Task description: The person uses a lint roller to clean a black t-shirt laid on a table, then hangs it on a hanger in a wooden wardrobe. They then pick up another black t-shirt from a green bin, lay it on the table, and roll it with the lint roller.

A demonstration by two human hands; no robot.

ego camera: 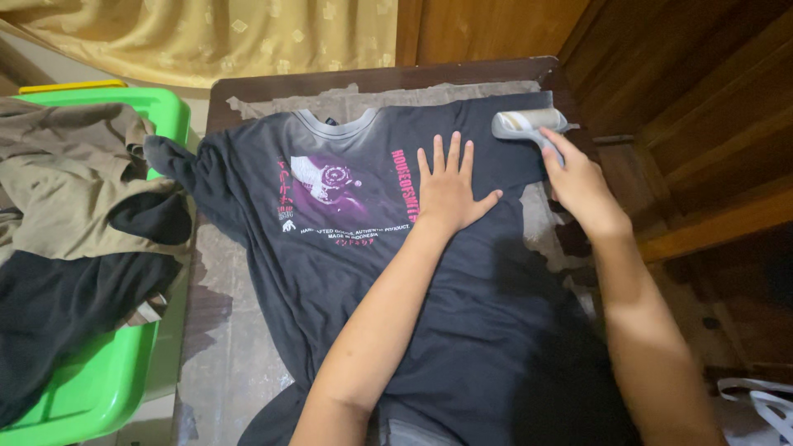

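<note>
A dark printed T-shirt (462, 314) is held flat on a worn table (223, 330) while a lint roller (529, 124) is gripped at its upper right corner.

The left hand (448, 188) is laid palm down on the chest area, fingers spread. The right hand (581, 186) is closed around the roller's handle, which is largely hidden by the fingers; only the grey head and pale roll are seen beyond them. The shirt's hem is cut off below the forearms. Well left of the left hand, crumpled clothes (74, 231) are heaped over a green basket (99, 388), partly out of view.
</note>
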